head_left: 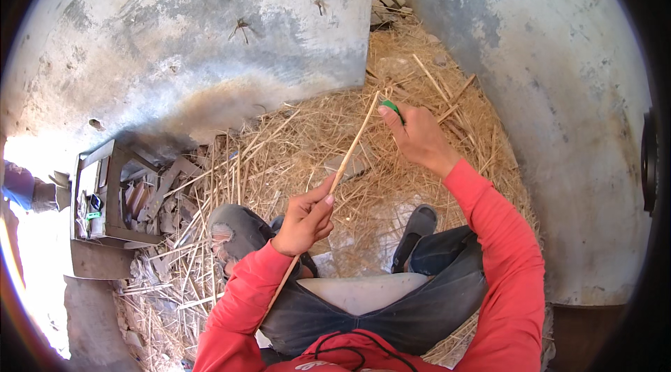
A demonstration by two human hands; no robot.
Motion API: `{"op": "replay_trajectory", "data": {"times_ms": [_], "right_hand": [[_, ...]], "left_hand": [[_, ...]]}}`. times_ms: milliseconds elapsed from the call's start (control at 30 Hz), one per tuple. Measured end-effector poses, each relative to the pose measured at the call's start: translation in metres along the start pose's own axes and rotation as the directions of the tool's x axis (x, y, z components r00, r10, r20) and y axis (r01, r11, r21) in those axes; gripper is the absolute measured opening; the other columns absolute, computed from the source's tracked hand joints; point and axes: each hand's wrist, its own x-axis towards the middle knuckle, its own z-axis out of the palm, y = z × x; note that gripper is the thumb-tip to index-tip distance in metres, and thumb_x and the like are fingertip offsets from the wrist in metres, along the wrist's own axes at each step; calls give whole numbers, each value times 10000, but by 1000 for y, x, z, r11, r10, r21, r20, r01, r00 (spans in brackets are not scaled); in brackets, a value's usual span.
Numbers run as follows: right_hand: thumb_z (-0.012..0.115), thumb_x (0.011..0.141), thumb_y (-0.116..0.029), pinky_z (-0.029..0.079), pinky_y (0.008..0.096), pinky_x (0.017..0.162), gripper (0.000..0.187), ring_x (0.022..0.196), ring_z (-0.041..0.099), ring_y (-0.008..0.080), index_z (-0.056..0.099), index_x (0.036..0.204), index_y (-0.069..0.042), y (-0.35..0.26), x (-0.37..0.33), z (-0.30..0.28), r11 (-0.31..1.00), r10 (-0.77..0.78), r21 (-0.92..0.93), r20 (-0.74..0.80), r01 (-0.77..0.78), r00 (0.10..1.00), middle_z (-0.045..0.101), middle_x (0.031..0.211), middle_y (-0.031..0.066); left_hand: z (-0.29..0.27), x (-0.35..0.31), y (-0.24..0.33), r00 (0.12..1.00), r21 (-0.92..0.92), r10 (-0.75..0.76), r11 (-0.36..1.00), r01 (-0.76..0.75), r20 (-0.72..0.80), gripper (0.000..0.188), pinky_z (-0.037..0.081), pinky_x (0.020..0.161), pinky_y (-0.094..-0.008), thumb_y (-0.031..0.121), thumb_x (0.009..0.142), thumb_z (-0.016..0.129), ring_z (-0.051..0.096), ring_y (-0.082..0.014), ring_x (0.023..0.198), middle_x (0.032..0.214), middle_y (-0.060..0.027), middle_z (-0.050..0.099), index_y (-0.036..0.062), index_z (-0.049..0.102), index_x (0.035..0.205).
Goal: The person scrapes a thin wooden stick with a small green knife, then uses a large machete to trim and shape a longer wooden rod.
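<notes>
Gripped partway along in a person's left hand [305, 217], a slender pale stick [355, 142] slants forward and rightward, its far tip just beside the green-handled tool [391, 108] clasped in the nearer right hand [423, 136].

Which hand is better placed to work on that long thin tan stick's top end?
Probably the right hand: it holds the small green tool beside that end, while the left hand grips the stick lower down.
</notes>
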Motion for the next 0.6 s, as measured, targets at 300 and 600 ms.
{"op": "replay_trajectory", "data": {"times_ms": [300, 600], "right_hand": [[405, 1027, -555, 518, 492, 666, 634, 705, 672, 427, 694, 1104, 4, 21, 0, 12, 996, -8, 91, -85, 16, 996, 667, 733, 245], [395, 1030, -555, 481, 474, 603, 630, 605, 604, 364, 658, 974, 15, -36, -40, 36, 981, -138, 140, 22, 134, 990, 589, 639, 213]], "left_hand": [[1, -14, 9, 1000, 33, -3, 999, 2, 31, 467, 243, 436, -224, 95, 1064, 466, 228, -44, 457, 600, 62, 290, 60, 393, 1524], [0, 1, 3, 999, 70, 41, 997, -40, -17, 457, 241, 429, -233, 74, 1068, 448, 240, -37, 454, 588, 62, 293, 59, 397, 1522]]}}
